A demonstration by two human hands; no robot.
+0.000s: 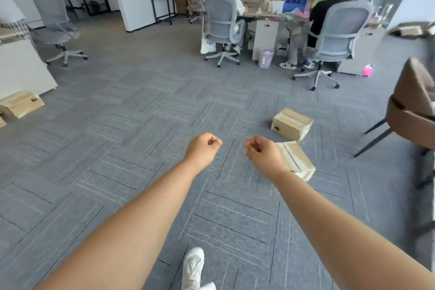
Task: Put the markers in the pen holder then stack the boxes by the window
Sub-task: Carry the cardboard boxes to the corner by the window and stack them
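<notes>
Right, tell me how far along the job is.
Done: cannot tell; no markers or pen holder are in view. In hand: nothing; the left hand and right hand are curled, empty, above the carpet. Left: the near box and far box lie apart on it, unstacked, and a third box sits far left.

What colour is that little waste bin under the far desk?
The waste bin is pale lilac, seen best in the head view, the only one here.

An office: grey carpet tiles (pixel 141 106), swivel chairs (pixel 221 21), people at cluttered desks (pixel 266 16).
</notes>
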